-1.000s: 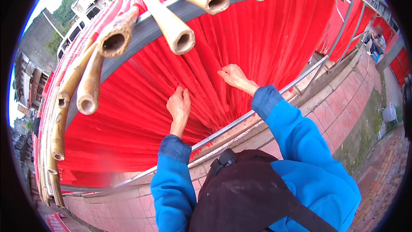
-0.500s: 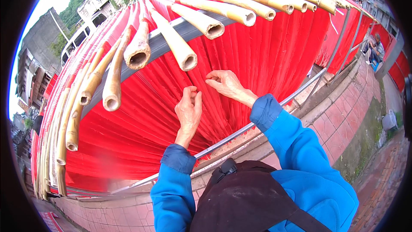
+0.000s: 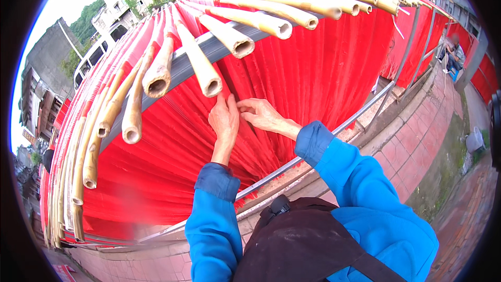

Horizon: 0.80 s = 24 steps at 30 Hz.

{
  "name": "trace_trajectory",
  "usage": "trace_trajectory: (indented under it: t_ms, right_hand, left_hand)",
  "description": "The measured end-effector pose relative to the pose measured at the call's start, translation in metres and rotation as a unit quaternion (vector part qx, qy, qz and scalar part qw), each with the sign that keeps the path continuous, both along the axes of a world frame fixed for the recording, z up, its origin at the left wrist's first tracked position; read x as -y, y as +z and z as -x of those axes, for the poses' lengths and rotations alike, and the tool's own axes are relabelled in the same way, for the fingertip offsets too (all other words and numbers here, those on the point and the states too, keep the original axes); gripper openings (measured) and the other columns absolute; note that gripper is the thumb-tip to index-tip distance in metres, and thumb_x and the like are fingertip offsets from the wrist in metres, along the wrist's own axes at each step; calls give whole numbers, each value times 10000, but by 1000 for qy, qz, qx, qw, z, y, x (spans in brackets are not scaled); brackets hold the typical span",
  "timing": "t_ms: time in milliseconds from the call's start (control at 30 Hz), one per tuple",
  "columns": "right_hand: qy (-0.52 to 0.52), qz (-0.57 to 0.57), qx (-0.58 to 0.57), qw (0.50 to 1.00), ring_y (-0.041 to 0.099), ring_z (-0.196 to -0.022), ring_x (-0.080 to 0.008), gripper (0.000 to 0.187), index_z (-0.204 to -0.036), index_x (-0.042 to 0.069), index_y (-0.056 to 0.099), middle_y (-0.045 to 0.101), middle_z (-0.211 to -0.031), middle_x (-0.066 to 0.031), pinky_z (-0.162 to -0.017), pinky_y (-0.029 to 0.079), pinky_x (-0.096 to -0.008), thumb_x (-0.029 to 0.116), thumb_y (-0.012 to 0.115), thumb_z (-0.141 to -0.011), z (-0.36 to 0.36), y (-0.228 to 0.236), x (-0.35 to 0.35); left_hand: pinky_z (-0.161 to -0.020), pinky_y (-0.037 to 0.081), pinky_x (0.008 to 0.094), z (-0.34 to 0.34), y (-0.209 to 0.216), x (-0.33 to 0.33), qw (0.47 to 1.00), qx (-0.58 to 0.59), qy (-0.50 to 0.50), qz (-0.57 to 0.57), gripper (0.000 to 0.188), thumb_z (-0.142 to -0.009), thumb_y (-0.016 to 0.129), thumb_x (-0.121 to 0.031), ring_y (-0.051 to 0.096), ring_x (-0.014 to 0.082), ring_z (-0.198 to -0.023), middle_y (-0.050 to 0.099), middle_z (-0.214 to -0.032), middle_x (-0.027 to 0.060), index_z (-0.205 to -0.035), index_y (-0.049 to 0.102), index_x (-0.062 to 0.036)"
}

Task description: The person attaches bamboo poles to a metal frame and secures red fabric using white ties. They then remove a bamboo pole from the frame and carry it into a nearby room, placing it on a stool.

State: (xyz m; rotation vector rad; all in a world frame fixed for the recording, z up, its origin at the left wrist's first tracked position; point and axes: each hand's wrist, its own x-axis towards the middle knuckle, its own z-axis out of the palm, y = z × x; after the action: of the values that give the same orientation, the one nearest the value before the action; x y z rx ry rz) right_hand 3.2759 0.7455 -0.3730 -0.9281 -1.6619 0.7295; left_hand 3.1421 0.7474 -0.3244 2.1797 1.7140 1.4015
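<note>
Rows of bamboo poles [image 3: 198,60] carry dense curtains of red strands [image 3: 297,68], whether yarn or thin cloth I cannot tell. Just below one pole's hollow end, my left hand [image 3: 224,120] reaches up with its fingers close together against the red strands. My right hand [image 3: 262,115] comes in from the right, thumb and fingers pinched, its tips beside the left hand's fingers. What lies between the right fingertips is too small to make out. Both wrists show turned-back dark blue cuffs.
A grey metal beam [image 3: 185,68] bears the pole ends. A thin metal rail [image 3: 288,166] crosses between me and the strands, above pink paving [image 3: 412,136]. A person [image 3: 453,56] sits far right, above a white bucket [image 3: 474,140].
Both hands have come together under the pole end, the left rising and the right shifting left and slightly down. In the picture, the nearest poles sit lower and further left.
</note>
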Motion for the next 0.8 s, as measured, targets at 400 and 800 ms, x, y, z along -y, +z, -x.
trace_trajectory:
  t_ms: [400, 800]
  right_hand:
    - [-155, -68, 6, 986, 617, -760, -333, 143, -855, 51, 649, 614, -785, -150, -642, 476, -417, 182, 619, -807, 6, -6, -8]
    - [-211, 19, -91, 973, 577, -645, -259, 310, -985, 43, 567, 589, -756, -63, -603, 472, -359, 207, 704, -760, 4, -8, -14]
  left_hand:
    - [-624, 450, 447, 1, -10, 6, 998, 53, -25, 36, 279, -872, 586, -290, 587, 394, -712, 596, -732, 189, -854, 533, -17]
    - [-721, 477, 463, 8, -22, -2, 999, 38, -19, -5, 224, -869, 543, -177, 613, 392, -839, 643, -909, 201, -1030, 603, -33]
